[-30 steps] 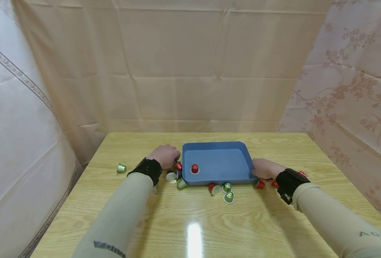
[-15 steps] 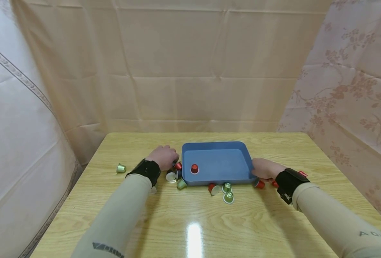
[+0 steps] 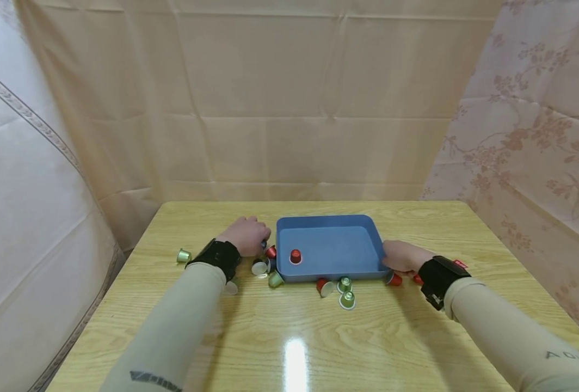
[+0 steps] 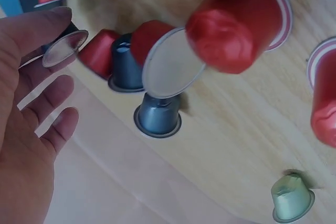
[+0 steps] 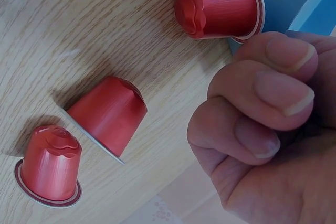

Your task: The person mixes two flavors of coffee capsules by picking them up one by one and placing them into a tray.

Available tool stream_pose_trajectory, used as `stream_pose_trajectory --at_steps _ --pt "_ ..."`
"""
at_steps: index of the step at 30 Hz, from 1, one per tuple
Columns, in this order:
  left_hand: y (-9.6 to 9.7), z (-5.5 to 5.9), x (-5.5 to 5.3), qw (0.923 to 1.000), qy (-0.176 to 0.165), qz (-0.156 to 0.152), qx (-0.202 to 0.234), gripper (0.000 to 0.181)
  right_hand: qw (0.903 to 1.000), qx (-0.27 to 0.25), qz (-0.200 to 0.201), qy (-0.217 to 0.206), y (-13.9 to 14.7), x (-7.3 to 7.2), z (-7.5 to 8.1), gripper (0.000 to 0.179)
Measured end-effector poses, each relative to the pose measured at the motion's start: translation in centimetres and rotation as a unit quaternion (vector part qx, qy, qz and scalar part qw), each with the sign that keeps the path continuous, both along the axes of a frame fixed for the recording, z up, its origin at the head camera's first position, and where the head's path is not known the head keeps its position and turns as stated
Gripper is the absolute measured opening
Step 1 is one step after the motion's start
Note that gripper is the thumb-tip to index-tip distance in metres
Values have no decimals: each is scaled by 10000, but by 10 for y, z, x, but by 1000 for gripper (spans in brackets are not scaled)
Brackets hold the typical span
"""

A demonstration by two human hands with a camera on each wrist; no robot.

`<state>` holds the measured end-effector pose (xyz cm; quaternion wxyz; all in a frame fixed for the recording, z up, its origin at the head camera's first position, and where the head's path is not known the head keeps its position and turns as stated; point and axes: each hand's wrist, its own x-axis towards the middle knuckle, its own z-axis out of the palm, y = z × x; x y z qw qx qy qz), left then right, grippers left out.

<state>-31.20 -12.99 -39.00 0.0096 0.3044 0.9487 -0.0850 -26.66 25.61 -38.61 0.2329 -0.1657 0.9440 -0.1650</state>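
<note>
Beside the tray's left end, my left hand point(image 3: 245, 236) pinches a dark coffee capsule point(image 4: 65, 49) between thumb and finger; its pale lid faces the wrist camera. Red and dark capsules lie close under that hand, among them a red capsule point(image 3: 271, 252) and a dark blue capsule point(image 4: 159, 115). My right hand point(image 3: 403, 256) is at the right wall of the blue tray point(image 3: 326, 277) and grips its edge, several fingers curled in the right wrist view; the thumb is hidden there. One red capsule point(image 3: 295, 256) stands inside the tray, towards its left.
In front of the tray lie a tipped red capsule point(image 3: 325, 287) and two green capsules point(image 3: 346, 300). A lone green capsule point(image 3: 184, 256) lies far left. More red capsules point(image 5: 107, 116) lie near the right hand. Cloth hangs behind the wooden table point(image 3: 319, 348).
My left hand has shifted slightly left, away from the tray, and the dark capsule in its fingers has come into view. The right hand and tray stay still.
</note>
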Motion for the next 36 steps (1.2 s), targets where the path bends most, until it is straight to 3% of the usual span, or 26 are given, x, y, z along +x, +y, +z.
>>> stream_pose_trajectory --at_steps 14,22,31,36 --pt "-4 45 9 9984 229 -304 415 15 9999 144 -90 -19 1 -4 -3 43" --pt "0 62 9 9977 60 -230 629 19 9999 114 -82 -15 1 -3 -3 43" --pt "10 78 5 9950 195 -532 820 12 9999 112 -8 2 -1 0 1 47" --pt "19 87 4 9945 114 -537 895 10 10000 75 5 -18 -2 0 2 46"
